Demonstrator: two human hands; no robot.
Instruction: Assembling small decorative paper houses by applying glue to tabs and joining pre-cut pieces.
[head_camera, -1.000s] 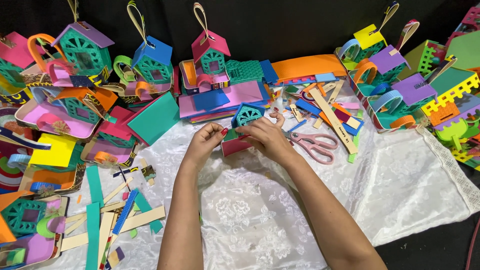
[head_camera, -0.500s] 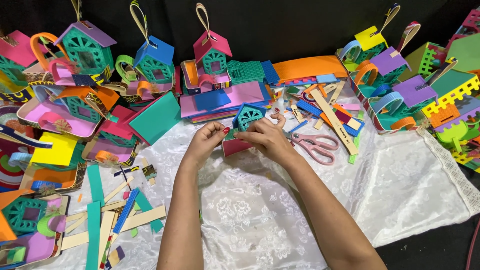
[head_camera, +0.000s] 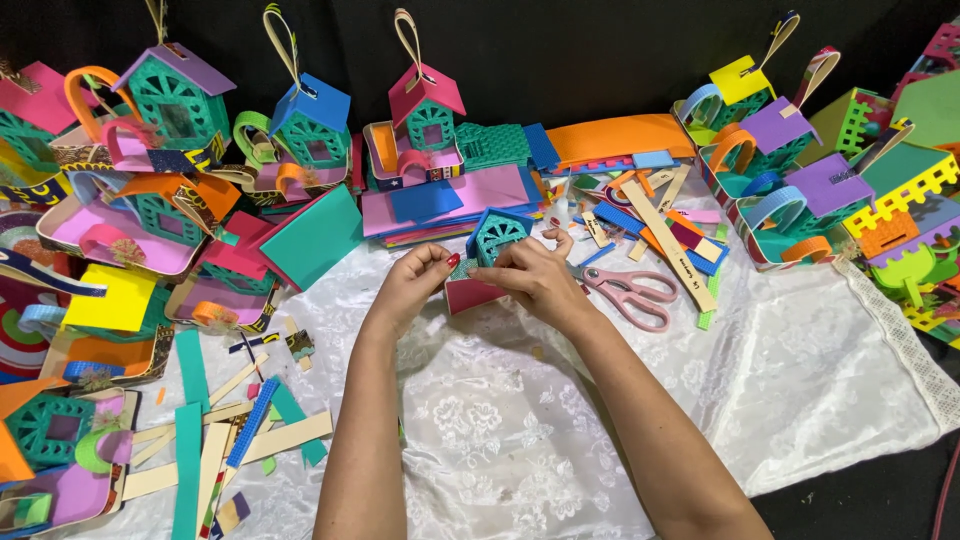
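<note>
Both hands are in at the middle of the white lace cloth (head_camera: 560, 440), working one small teal foam house with a blue roof (head_camera: 497, 236). The left hand (head_camera: 415, 285) has thumb and forefinger pinched shut on the house's near-left corner, where it meets a pink foam base piece (head_camera: 472, 295). The right hand (head_camera: 535, 280) curls over the front of the house, fingertips pressed against its wall; how tightly it grips, I cannot tell.

On progress, my judgement: walls and roof are up, and the house sits on its base, so the body looks mostly built. It carries no hanging loop, unlike the finished teal house with a pink roof and tall loop (head_camera: 425, 105) standing just behind it, so that part looks left to do.

Just right of the blue-roofed house lie pink-handled scissors (head_camera: 625, 290), untouched. Behind it sits a flat stack of pink and blue foam sheets (head_camera: 450, 200). Well to its left and nearer the person, cut strips of teal and tan foam (head_camera: 215, 445) lie loose on the cloth.
</note>
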